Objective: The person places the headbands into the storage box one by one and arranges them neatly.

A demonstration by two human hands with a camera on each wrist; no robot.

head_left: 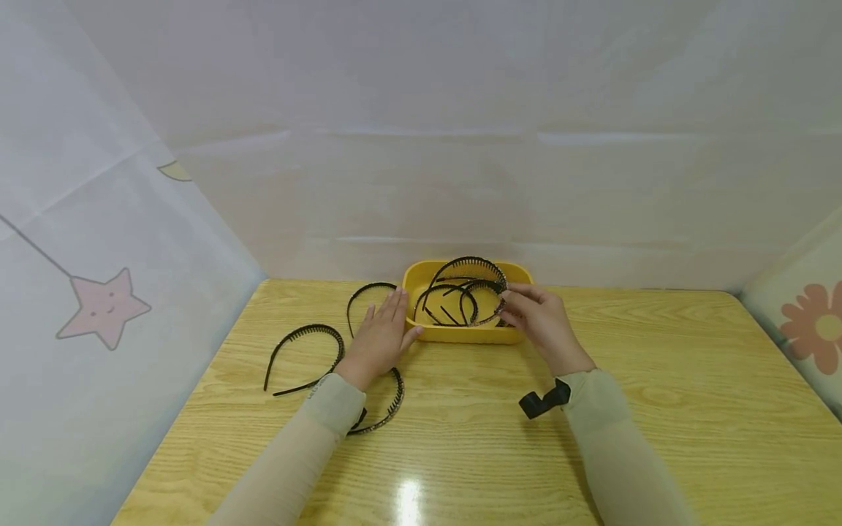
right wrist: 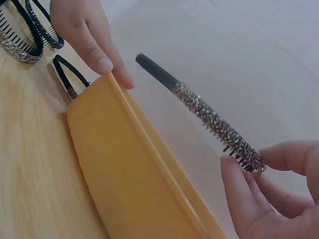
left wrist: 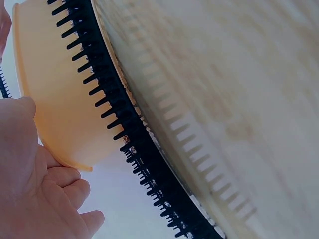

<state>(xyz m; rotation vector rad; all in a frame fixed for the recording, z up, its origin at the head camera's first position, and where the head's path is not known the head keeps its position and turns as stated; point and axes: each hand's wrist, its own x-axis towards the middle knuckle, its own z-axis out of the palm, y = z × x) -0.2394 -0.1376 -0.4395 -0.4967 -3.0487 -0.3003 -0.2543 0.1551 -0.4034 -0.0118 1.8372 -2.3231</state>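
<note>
Three black toothed plastic headbands lie on the tabletop left of the tray: one open arc (head_left: 304,358) farthest left, a second (head_left: 365,298) behind the left hand, and a third with a sparkly edge (head_left: 388,408) partly under the left forearm. The left hand (head_left: 378,337) rests flat on the tabletop, its fingers (head_left: 395,307) straight and close together, the thumb touching the left wall of the shallow yellow plastic tray (head_left: 473,334). Inside the tray stand several more black toothed headbands (head_left: 463,292), overlapping so that an exact count cannot be told; at least three arcs show. The right hand (head_left: 542,321) is at the tray's right end, its fingers (right wrist: 239,189) pinched on a black headband set with rhinestones (right wrist: 219,124), held over the tray. A small black clip-like object (head_left: 542,402) sits at the right wrist.

The light wood-grain tabletop (head_left: 658,438) is glossy. Pale cloth walls enclose it, with a pink star print (head_left: 105,307) at left and a pink flower print (head_left: 816,329) at right.
</note>
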